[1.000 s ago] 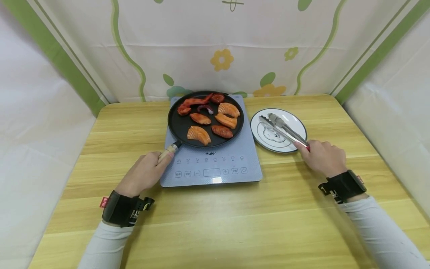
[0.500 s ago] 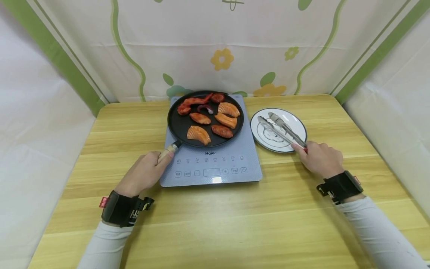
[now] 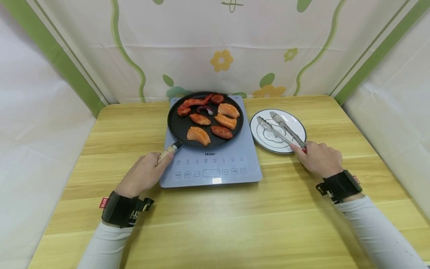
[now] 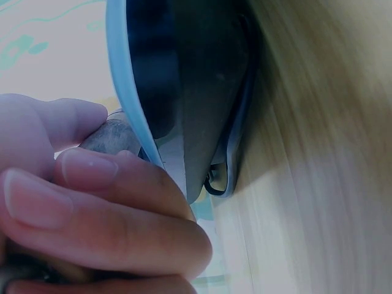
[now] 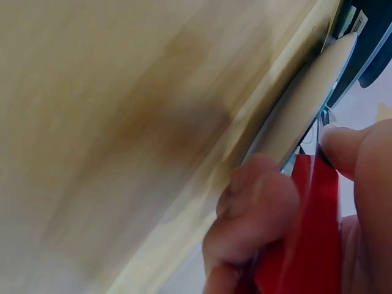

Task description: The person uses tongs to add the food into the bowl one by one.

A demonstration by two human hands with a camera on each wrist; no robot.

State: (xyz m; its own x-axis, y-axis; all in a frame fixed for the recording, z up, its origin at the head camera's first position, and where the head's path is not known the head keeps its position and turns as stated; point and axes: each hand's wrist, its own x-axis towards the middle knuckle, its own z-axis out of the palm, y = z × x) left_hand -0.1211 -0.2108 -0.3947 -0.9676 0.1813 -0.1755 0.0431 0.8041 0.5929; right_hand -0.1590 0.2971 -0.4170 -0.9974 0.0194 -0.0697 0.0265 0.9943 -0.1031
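My left hand (image 3: 142, 175) grips the pale wooden handle (image 3: 168, 152) of a black frying pan (image 3: 183, 129). The pan sits on a grey induction cooktop (image 3: 188, 179) and holds several food pieces: orange salmon slices (image 3: 199, 135), reddish wing-like pieces (image 3: 222, 132) and a long red piece (image 3: 193, 102). In the left wrist view, fingers (image 4: 104, 229) curl near the cooktop's edge. My right hand (image 3: 320, 158) holds metal tongs (image 3: 282, 130) by red grips (image 5: 312, 226). The tongs' arms are spread, their tips over a white plate (image 3: 265, 140) with a dark rim.
The wooden table (image 3: 215, 231) carries the cooktop at its back middle, with the plate close on its right. A printed curtain (image 3: 188, 59) hangs right behind the table's far edge, and white cloth walls (image 3: 396, 97) stand at both sides.
My right hand has shifted slightly left, and the tongs' tips have spread a little wider over the plate. The left hand and pan stay in place.
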